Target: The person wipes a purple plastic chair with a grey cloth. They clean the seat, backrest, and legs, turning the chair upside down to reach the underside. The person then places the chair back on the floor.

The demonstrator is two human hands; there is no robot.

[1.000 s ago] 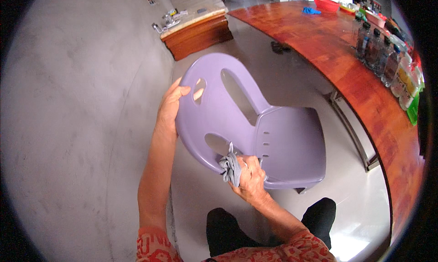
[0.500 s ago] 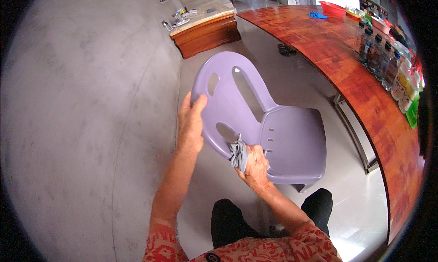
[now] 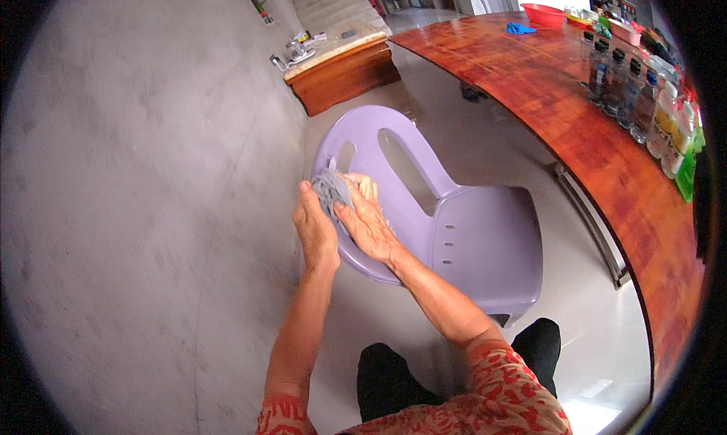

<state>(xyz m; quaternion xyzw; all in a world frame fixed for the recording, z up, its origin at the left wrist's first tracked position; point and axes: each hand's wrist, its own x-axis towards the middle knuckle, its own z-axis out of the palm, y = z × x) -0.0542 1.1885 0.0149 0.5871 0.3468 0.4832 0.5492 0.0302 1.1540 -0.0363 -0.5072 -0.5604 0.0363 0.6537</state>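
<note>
The purple chair (image 3: 488, 242) stands mid-frame. Left of centre, the right hand (image 3: 369, 221) has its fingers closed on a grey cloth (image 3: 330, 188) against the backrest. The left hand (image 3: 315, 229) is at the rim; its fingers are mostly hidden, their grip unclear. Bottles (image 3: 631, 93) line the bench (image 3: 522, 75), upper right.

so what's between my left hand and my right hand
In the head view, a bunched grey cloth lies between the left hand and right hand, at the edge of the purple chair.

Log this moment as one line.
right hand: pressing grey cloth on purple chair's backrest | left hand: at backrest edge | nearby: reddish-brown table, bottles
</note>
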